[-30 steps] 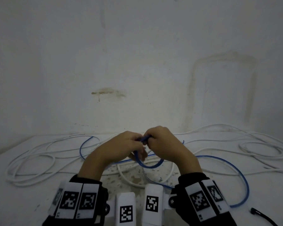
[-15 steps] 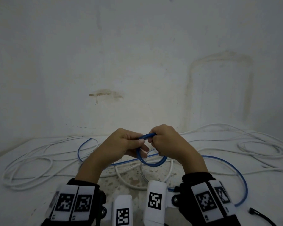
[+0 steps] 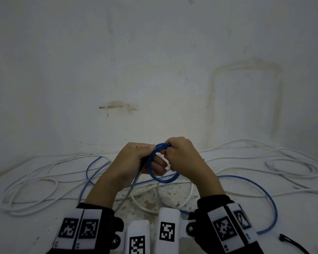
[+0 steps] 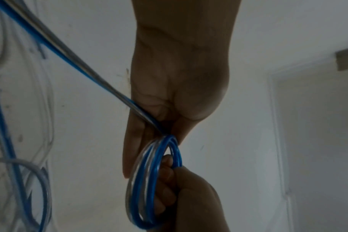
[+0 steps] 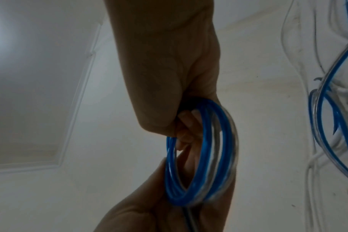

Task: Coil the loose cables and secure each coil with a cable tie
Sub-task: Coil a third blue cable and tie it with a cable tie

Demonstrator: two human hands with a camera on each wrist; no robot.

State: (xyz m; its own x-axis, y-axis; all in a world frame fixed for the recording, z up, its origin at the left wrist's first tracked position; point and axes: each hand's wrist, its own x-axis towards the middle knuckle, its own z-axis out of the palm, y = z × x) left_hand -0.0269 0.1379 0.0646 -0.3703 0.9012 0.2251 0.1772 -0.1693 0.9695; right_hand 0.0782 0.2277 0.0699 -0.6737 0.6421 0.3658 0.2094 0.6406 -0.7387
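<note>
Several white cables (image 3: 31,182) lie in loose loops across the pale table (image 3: 26,231), to the left and to the right, under a stained white wall (image 3: 154,70). One blue cable (image 3: 264,202) runs on the table in a wide curve at the right side and rises to the hands. Above the table middle both hands meet and hold a small blue coil (image 3: 161,176) of a few turns. The left hand (image 3: 136,162) has its fingers curled around the left part of the coil, and the right hand (image 3: 184,158) pinches the top of it. A black cable tie (image 3: 292,243) lies near the right wrist.
</note>
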